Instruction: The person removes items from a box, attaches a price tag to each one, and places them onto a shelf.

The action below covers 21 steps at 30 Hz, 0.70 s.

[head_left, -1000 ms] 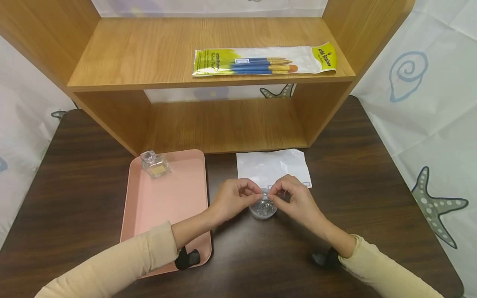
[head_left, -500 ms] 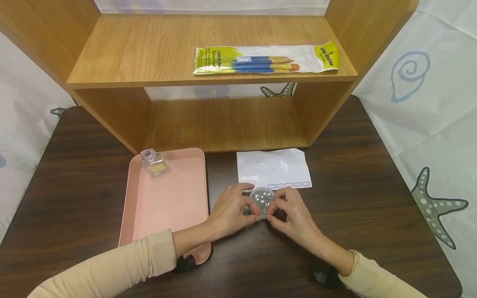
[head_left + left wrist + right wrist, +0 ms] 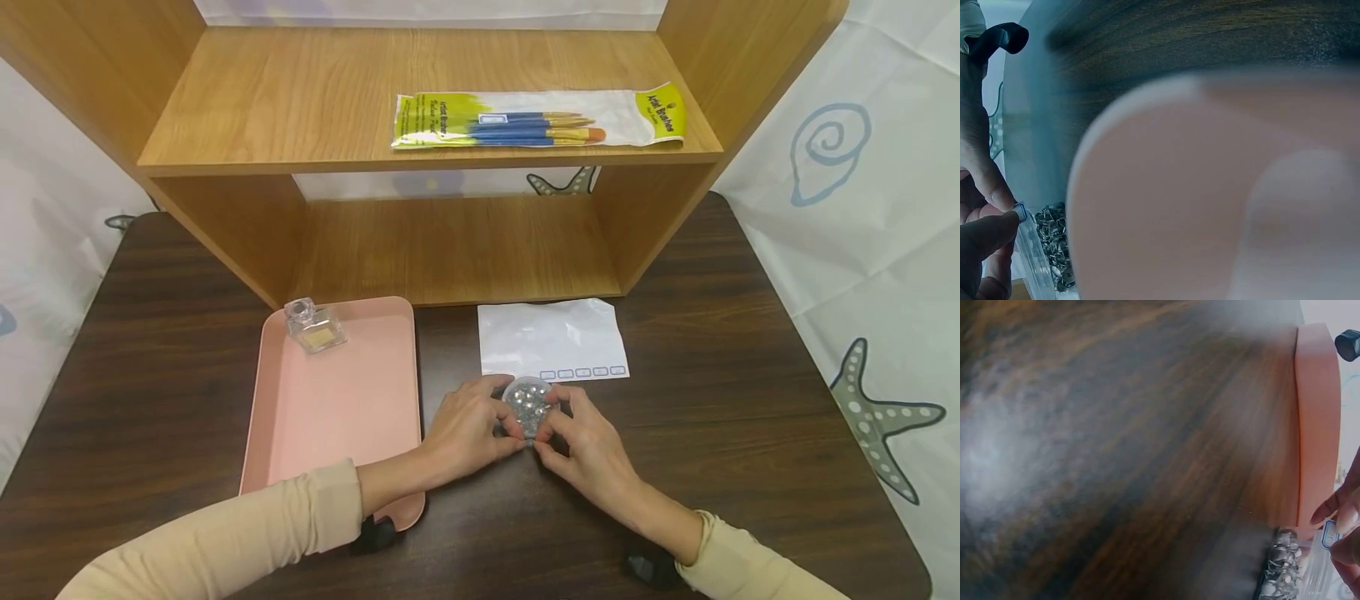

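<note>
A small round clear container (image 3: 528, 403) stands on the dark table, full of shiny metal pieces that look like thumbtacks (image 3: 1054, 240). Its near edge is between my hands. My left hand (image 3: 467, 425) holds it from the left, thumb at the near rim. From the right, my right hand (image 3: 588, 442) grips it with bent fingers, its thumb close to the other one. At the rim, between the fingertips, a small blue-bordered label (image 3: 1020, 213) lies against the clear plastic. The right wrist view shows the same label (image 3: 1330, 534), partly covered by fingers.
Behind the container lies a white sheet (image 3: 551, 337) with several blue-bordered labels along its near edge. A pink tray (image 3: 341, 408) on the left bears a glass bottle (image 3: 317, 329). A wooden shelf (image 3: 450, 233) stands at the back, with a brush packet (image 3: 536, 121) on it.
Both hands have moved from above the container's far part down to its near edge, bringing the small label to the rim. Since half a second ago they have shifted only slightly.
</note>
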{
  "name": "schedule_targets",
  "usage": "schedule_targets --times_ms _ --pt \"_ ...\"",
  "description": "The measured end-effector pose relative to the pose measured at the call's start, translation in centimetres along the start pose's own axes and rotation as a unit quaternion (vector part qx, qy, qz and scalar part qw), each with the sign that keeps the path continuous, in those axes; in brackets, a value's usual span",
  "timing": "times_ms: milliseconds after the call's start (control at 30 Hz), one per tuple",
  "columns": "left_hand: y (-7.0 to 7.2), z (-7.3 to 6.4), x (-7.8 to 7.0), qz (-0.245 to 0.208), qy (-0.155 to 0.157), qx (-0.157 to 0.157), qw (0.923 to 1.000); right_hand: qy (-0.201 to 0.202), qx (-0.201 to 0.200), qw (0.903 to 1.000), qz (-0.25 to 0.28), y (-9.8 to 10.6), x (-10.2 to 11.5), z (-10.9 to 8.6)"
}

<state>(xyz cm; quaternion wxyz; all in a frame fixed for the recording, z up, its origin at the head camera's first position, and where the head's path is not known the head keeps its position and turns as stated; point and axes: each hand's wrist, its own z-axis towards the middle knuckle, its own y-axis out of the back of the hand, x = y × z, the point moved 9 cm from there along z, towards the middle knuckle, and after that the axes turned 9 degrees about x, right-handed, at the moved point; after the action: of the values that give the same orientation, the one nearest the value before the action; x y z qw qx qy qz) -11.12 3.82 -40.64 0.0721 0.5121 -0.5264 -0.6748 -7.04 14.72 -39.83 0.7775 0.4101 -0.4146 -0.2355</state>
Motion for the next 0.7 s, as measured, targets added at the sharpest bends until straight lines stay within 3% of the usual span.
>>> schedule_targets --times_ms 700 --pt "-0.25 0.12 -0.17 0.017 0.009 0.012 0.9997 0.024 -0.014 0.9989 -0.038 -0.50 0.23 -0.18"
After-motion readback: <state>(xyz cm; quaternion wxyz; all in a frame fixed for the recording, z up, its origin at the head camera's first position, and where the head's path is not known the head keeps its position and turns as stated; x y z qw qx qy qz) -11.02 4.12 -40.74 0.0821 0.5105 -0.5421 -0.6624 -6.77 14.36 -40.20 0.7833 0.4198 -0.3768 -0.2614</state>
